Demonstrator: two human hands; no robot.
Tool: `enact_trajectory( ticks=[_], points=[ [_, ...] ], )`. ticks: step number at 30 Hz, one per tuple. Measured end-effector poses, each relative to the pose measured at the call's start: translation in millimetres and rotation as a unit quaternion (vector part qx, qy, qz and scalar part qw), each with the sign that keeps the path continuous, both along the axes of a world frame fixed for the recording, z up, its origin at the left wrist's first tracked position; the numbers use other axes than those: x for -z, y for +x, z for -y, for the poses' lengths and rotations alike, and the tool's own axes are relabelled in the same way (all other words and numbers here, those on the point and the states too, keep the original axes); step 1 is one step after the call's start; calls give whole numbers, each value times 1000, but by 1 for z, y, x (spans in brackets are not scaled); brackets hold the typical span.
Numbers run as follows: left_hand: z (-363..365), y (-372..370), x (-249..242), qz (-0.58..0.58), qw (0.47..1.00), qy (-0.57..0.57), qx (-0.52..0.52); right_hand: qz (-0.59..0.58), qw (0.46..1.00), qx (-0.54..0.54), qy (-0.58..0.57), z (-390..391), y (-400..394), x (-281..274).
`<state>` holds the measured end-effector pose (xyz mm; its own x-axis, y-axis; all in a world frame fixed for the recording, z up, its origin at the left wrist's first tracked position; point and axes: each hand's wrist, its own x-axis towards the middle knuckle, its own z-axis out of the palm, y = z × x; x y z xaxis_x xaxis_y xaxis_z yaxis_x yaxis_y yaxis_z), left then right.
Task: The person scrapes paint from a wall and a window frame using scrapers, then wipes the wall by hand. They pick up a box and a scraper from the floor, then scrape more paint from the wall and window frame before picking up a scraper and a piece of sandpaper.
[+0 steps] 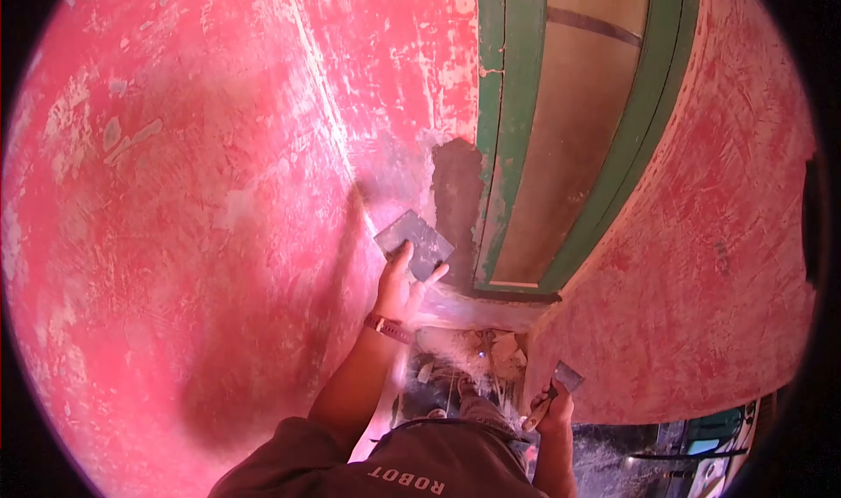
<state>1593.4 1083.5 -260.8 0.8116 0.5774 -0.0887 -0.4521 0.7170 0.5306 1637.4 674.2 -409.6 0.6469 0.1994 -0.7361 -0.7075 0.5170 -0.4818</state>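
While the left hand (399,286) is raised, a wide scraper blade (414,245) is held in its grip against the red wall (193,191). A smaller scraper (561,382) is gripped low in the right hand (554,408).

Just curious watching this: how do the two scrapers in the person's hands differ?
The left hand's scraper is raised against the red wall beside the green frame; the right hand's scraper hangs low by the waist. The left one looks broader, the right one smaller. Both have flat grey blades.
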Motion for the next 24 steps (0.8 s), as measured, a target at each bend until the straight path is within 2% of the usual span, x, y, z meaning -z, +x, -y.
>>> enact_trajectory(
  ticks=[5, 7, 9, 13, 18, 22, 23, 24],
  points=[
    [-12, 18, -62, 44, 996, 75, -29, 63, 998, -19, 6, -21, 42, -20],
    [-22, 26, -83, 70, 986, 142, -54, 77, 997, -20, -15, -33, 52, -38],
    [-32, 35, -109, 89, 973, 197, -84, 92, 996, -17, 11, -46, 53, -65],
    [-63, 65, -154, 8, 915, 301, -270, 119, 992, -23, 34, -49, 65, -65],
    [-86, 94, -228, -16, 740, 513, -435, 132, 991, -14, 25, -30, 75, -2],
    [-98, 125, -299, -31, 546, 628, -553, 149, 987, -46, -31, -1, 79, 35],
    [-99, 129, -311, -36, 490, 651, -579, 327, 932, -62, -146, 7, 78, 62],
    [-102, 137, -316, -45, 481, 678, -554, 493, 828, -94, -249, 14, 80, 90]
  ],
)
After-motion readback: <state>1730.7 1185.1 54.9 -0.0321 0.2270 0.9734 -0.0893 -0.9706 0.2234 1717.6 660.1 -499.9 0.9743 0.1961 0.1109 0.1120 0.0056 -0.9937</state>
